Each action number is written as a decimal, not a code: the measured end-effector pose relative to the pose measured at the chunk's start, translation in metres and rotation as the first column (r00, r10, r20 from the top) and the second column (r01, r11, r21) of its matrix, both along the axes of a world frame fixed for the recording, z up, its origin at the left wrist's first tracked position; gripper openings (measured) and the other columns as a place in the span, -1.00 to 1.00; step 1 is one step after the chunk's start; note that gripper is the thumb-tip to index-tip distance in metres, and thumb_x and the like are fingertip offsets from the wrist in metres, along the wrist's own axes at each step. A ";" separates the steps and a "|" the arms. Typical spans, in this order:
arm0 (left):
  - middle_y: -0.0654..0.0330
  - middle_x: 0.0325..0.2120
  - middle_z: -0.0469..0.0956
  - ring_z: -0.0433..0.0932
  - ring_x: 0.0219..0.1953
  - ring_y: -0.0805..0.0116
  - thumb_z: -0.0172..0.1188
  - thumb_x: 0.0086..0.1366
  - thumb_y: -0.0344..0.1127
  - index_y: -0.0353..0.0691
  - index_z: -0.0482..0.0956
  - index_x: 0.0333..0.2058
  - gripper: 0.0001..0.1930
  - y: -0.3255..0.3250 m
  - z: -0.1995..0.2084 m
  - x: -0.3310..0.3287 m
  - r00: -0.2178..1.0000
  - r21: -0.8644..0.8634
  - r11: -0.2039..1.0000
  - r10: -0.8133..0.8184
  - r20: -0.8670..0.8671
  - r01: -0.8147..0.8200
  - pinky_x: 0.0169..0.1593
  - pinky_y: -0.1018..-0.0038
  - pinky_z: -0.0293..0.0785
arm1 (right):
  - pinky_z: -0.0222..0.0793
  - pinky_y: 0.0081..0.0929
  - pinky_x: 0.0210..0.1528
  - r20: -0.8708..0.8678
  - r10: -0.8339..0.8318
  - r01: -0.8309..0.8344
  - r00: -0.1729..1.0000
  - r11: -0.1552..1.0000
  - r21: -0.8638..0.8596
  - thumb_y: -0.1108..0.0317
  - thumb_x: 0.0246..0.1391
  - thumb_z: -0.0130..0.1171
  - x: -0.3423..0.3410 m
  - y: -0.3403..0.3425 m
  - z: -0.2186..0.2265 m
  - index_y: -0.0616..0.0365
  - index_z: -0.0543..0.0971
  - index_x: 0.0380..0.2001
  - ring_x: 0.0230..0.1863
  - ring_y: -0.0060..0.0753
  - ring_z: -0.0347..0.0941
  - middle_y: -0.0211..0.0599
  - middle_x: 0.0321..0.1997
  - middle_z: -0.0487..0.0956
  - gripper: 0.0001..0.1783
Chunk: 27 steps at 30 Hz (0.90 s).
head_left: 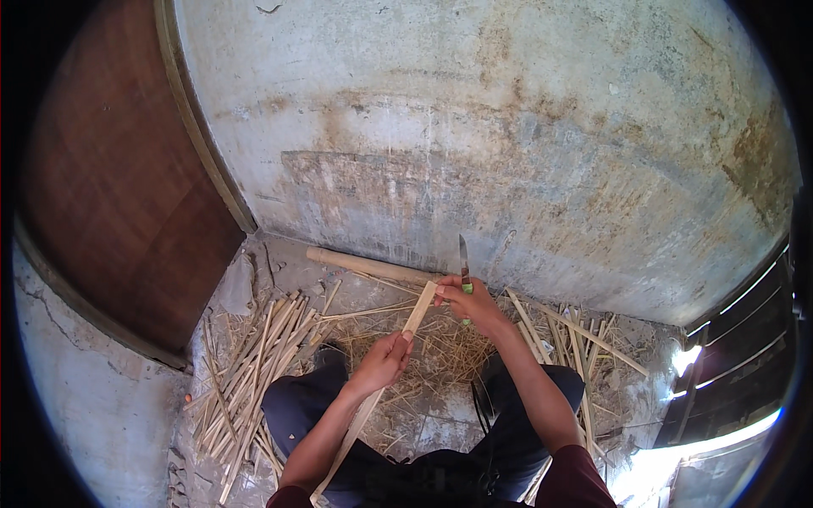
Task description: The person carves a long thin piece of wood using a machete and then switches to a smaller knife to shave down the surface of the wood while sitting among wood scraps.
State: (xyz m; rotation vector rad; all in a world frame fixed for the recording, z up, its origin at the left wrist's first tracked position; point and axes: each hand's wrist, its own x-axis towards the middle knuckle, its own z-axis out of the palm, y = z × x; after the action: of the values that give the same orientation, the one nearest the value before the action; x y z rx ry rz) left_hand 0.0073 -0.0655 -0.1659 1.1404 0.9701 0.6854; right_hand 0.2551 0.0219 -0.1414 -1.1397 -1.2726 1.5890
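A long, flat bamboo strip (pixel 418 311) slants up from beside my left leg to the space between my hands. My left hand (pixel 383 362) is closed around its middle part. Near the strip's upper end, my right hand (pixel 471 303) grips a knife (pixel 464 261) with a green handle, its blade pointing up toward the wall. The right thumb and fingertips also touch the strip's end. The blade stands apart from the strip.
A pile of split bamboo strips (pixel 254 372) lies on the left, and more sticks (pixel 584 356) are on the right. Thin shavings (pixel 440 356) cover the floor between my legs. A thick bamboo pole (pixel 373 264) lies along the stained wall (pixel 474 152). A brown door (pixel 127 169) is at left.
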 end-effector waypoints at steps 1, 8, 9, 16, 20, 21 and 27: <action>0.36 -0.65 0.31 0.21 -0.76 0.59 -0.14 0.70 0.01 -0.13 0.38 -0.27 -0.61 0.000 -0.001 0.000 1.000 0.010 1.000 -0.004 0.002 0.004 -0.68 0.51 0.14 | -0.07 -0.62 -0.58 -0.001 0.000 0.000 1.000 1.000 0.000 0.16 0.36 0.31 0.000 -0.001 0.001 0.15 0.68 -0.07 -0.65 -0.82 0.08 -0.42 -0.31 0.70 -0.72; 0.35 -0.64 0.34 0.25 -0.72 0.56 -0.12 0.69 -0.01 -0.15 0.39 -0.31 -0.59 -0.002 -0.001 0.005 0.997 0.064 0.998 0.015 -0.079 -0.010 -0.64 0.50 0.18 | -0.04 -0.59 -0.56 0.033 -0.031 0.032 0.999 0.999 -0.005 0.15 0.32 0.36 -0.002 -0.005 0.006 0.16 0.68 -0.05 -0.63 -0.80 0.10 -0.40 -0.32 0.71 -0.68; 0.32 -0.64 0.36 0.27 -0.71 0.54 -0.11 0.69 -0.01 -0.17 0.41 -0.32 -0.58 -0.002 -0.001 0.005 0.991 0.107 0.994 0.031 -0.127 -0.017 -0.63 0.47 0.20 | -0.04 -0.59 -0.55 0.051 -0.065 0.066 0.997 0.998 -0.010 0.14 0.30 0.38 -0.004 -0.007 0.010 0.16 0.68 -0.07 -0.62 -0.80 0.10 -0.39 -0.32 0.71 -0.68; 0.13 -0.61 0.46 0.51 -0.55 0.29 -0.08 0.67 -0.06 -0.29 0.51 -0.32 -0.55 0.002 0.019 0.004 0.900 0.417 0.891 0.023 -0.436 0.179 -0.42 0.20 0.38 | -0.08 -0.58 -0.54 0.018 0.110 -0.110 0.994 0.993 0.032 0.17 0.28 0.40 0.014 -0.009 0.019 0.14 0.68 -0.20 -0.62 -0.79 0.06 -0.45 -0.42 0.64 -0.75; 0.05 -0.62 0.49 0.60 -0.48 0.06 -0.07 0.66 -0.07 -0.31 0.52 -0.31 -0.56 -0.004 0.099 0.004 0.827 0.128 0.968 -0.113 -0.552 0.217 -0.32 0.06 0.40 | -0.14 -0.58 -0.53 -0.127 0.152 -0.145 0.980 0.988 0.061 0.17 0.29 0.37 0.016 -0.014 0.024 0.11 0.63 -0.26 -0.61 -0.80 0.02 -0.64 -0.56 0.45 -0.76; 0.00 -0.62 0.51 0.61 -0.48 -0.03 -0.05 0.65 -0.07 -0.31 0.54 -0.28 -0.57 -0.001 0.097 0.001 0.792 0.329 0.906 -0.012 -0.610 0.267 -0.32 0.01 0.41 | -0.16 -0.58 -0.54 -0.212 0.139 -0.131 0.967 0.990 0.051 0.20 0.31 0.35 0.014 -0.015 0.023 0.10 0.61 -0.26 -0.63 -0.80 -0.01 -0.69 -0.60 0.35 -0.79; -0.01 -0.60 0.61 0.61 -0.50 -0.19 0.27 0.47 -0.06 -0.24 0.62 -0.16 -0.69 0.005 0.151 -0.006 0.649 0.560 0.790 0.292 -0.703 0.251 -0.34 -0.01 0.42 | -0.14 -0.58 -0.59 -0.429 0.072 -0.038 0.900 0.995 0.087 0.35 0.38 0.23 0.008 -0.023 0.030 0.08 0.54 -0.26 -0.70 -0.80 0.00 -0.56 -0.60 0.41 -0.89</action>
State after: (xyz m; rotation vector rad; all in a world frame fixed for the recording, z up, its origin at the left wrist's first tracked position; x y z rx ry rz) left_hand 0.0015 -0.0602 -0.0146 2.1322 1.5381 0.5354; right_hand 0.2627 -0.0012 -0.1110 -0.6538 -1.0624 1.7002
